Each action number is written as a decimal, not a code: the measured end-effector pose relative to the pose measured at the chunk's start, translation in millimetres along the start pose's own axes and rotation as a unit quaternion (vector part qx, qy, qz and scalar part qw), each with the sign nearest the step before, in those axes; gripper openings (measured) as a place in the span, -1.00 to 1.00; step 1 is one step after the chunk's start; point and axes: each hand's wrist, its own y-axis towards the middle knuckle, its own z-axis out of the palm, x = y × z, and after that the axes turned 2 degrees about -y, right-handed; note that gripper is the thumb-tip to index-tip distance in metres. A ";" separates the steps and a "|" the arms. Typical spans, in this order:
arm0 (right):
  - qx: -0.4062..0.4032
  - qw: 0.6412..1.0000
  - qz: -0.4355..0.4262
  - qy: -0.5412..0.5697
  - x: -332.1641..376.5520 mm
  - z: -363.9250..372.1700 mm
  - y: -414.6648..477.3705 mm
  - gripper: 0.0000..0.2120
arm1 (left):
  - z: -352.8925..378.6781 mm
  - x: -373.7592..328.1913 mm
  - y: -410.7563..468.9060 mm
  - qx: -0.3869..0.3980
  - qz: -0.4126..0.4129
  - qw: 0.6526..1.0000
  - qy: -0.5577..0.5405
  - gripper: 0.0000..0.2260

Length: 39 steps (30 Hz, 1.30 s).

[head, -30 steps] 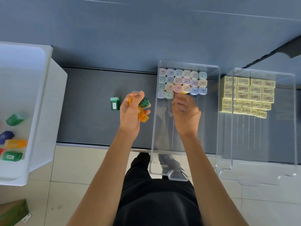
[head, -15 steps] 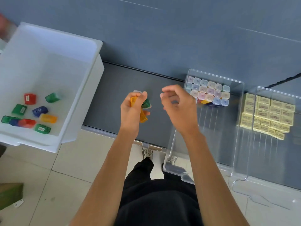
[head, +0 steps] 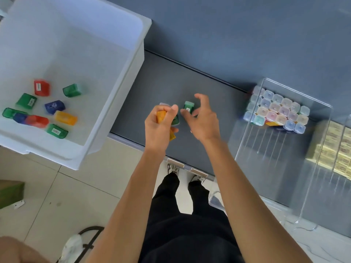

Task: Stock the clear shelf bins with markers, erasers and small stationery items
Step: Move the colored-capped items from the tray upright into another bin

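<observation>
Blurring rt bin (head: pixel 330 149); contents unclear

Small green box (head: pixel 189 107) stands alone on the grey shelf; pastel-capped markers (head: pixel 277 111) packed upright at the clear bin's (head: pixel 311 141) far end.

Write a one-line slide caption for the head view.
Left hand clutches orange pieces; right hand reaches for a green piece on the shelf.
</observation>
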 end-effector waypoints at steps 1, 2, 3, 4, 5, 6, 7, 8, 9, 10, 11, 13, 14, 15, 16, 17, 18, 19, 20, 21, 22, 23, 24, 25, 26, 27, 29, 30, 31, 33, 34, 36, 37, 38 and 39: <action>0.002 1.000 0.000 -0.018 1.7 2.4 4.1 -0.55 | -0.6 -0.3 4.5 0.000 0.001 1.000 -0.003 -0.86; 0.003 0.999 0.003 -0.034 3.6 4.8 7.5 -0.61 | -1.7 -0.9 8.6 -0.002 0.002 1.000 -0.006 -0.85; 0.002 0.999 0.008 -0.049 5.5 7.1 9.8 -0.68 | -3.7 -1.2 11.7 -0.005 0.003 1.000 -0.007 -0.85; 0.002 0.998 0.010 -0.057 8.3 7.4 9.2 -0.73 | -5.5 -1.3 13.4 -0.010 0.003 1.000 -0.010 -0.84; -0.001 0.998 0.013 -0.058 9.9 7.4 6.6 -0.76 | -7.0 -0.9 13.9 -0.015 0.001 1.000 -0.014 -0.84; -0.008 0.999 0.015 -0.045 12.3 4.7 1.1 -0.78 | -8.4 0.1 13.5 -0.019 -0.003 1.000 -0.016 -0.84; -0.019 1.000 0.015 -0.012 12.9 1.1 -4.6 -0.81 | -9.2 1.3 12.5 -0.021 -0.005 1.000 -0.016 -0.84; -0.031 0.998 0.014 0.050 13.1 -4.3 -10.3 -0.85 | -8.9 1.6 10.9 -0.020 -0.005 1.000 -0.015 -0.84; -0.041 0.991 0.014 0.127 14.1 -11.4 -15.9 -0.88 | -7.2 0.7 9.1 -0.015 -0.004 1.000 -0.013 -0.84; -0.045 0.979 0.016 0.197 14.7 -18.8 -20.8 -0.87 | -4.4 -1.4 6.5 -0.009 -0.002 1.000 -0.013 -0.84; -0.047 0.966 0.020 0.252 15.4 -26.6 -24.7 -0.81 | -0.6 -3.9 3.9 -0.004 0.001 1.000 -0.012 -0.84; -0.067 0.944 0.040 0.319 17.8 -40.4 -31.4 -0.69 | 8.9 -10.4 -3.2 -0.004 0.023 1.000 -0.001 -0.83; -0.080 0.934 0.050 0.346 19.1 -47.4 -34.0 -0.67 | 14.9 -14.5 -7.6 -0.003 0.042 0.999 0.009 -0.83; -0.088 0.925 0.056 0.366 18.6 -53.6 -36.3 -0.67 | 21.7 -18.6 -12.5 0.005 0.064 0.998 0.015 -0.83; -0.089 0.921 0.053 0.377 16.7 -60.0 -38.5 -0.70 | 29.5 -22.7 -17.4 0.021 0.084 0.996 0.017 -0.84; -0.088 0.920 0.042 0.380 13.6 -66.0 -40.3 -0.76 | 37.7 -26.5 -21.8 0.041 0.102 0.994 0.018 -0.84; -0.087 0.921 0.027 0.379 9.5 -71.9 -43.1 -0.83 | 45.6 -29.6 -26.3 0.062 0.114 0.991 0.019 -0.85; -0.089 0.919 0.009 0.384 4.4 -78.4 -47.0 -0.91 | 53.3 -31.4 -31.2 0.081 0.121 0.989 0.020 -0.86; -0.097 0.913 -0.008 0.395 -1.2 -85.1 -51.1 -0.93 | 60.6 -32.2 -36.2 0.096 0.124 0.987 0.021 -0.87; -0.107 0.904 -0.013 0.413 -6.4 -91.8 -55.8 -0.91 | 67.0 -31.7 -41.2 0.107 0.123 0.986 0.022 -0.87; -0.118 0.894 -0.012 0.431 -12.0 -99.0 -61.9 -0.90 | 73.0 -29.8 -46.9 0.117 0.120 0.986 0.023 -0.87; -0.129 0.888 -0.009 0.441 -18.9 -105.3 -67.4 -0.90 | 78.5 -27.3 -52.6 0.127 0.115 0.985 0.025 -0.87; -0.141 0.886 -0.006 0.441 -27.9 -111.2 -72.7 -0.91 | 83.8 -24.8 -58.8 0.137 0.110 0.984 0.027 -0.88; -0.152 0.888 0.000 0.434 -37.2 -116.8 -77.6 -0.92 | 89.1 -22.8 -65.2 0.147 0.104 0.983 0.028 -0.89; -0.162 0.893 0.006 0.420 -47.2 -121.4 -80.5 -0.93 | 94.6 -21.4 -71.0 0.156 0.100 0.982 0.029 -0.90; -0.169 0.902 0.014 0.398 -58.3 -125.4 -83.1 -0.93 | 100.7 -20.3 -76.5 0.165 0.096 0.981 0.031 -0.92; -0.180 0.921 0.021 0.345 -79.6 -131.1 -86.3 -0.93 | 112.6 -17.9 -85.2 0.177 0.091 0.979 0.043 -0.93; -0.183 0.929 0.017 0.322 -90.1 -132.6 -86.0 -0.91 | 118.3 -16.6 -87.8 0.182 0.092 0.978 0.052 -0.93; -0.180 0.937 0.012 0.298 -98.7 -133.3 -85.6 -0.89 | 122.8 -15.2 -89.9 0.184 0.093 0.977 0.060 -0.93; -0.173 0.952 0.008 0.254 -111.4 -133.7 -82.7 -0.83 | 129.9 -12.2 -90.8 0.178 0.096 0.976 0.074 -0.93; -0.176 0.955 0.017 0.238 -116.4 -133.1 -79.6 -0.79 | 132.2 -11.0 -90.1 0.171 0.097 0.977 0.079 -0.92; -0.193 0.955 0.047 0.222 -123.6 -131.7 -74.1 -0.73 | 134.9 -9.1 -88.2 0.146 0.091 0.982 0.077 -0.89; -0.203 0.953 0.058 0.217 -126.3 -130.9 -71.5 -0.73 | 136.5 -8.9 -86.7 0.139 0.088 0.984 0.073 -0.88; -0.212 0.952 0.066 0.209 -129.1 -128.7 -69.1 -0.73 | 137.9 -8.6 -85.2 0.138 0.087 0.984 0.070 -0.88; -0.220 0.953 0.072 0.196 -130.9 -126.3 -67.0 -0.73 | 138.9 -8.2 -84.1 0.143 0.090 0.983 0.071 -0.89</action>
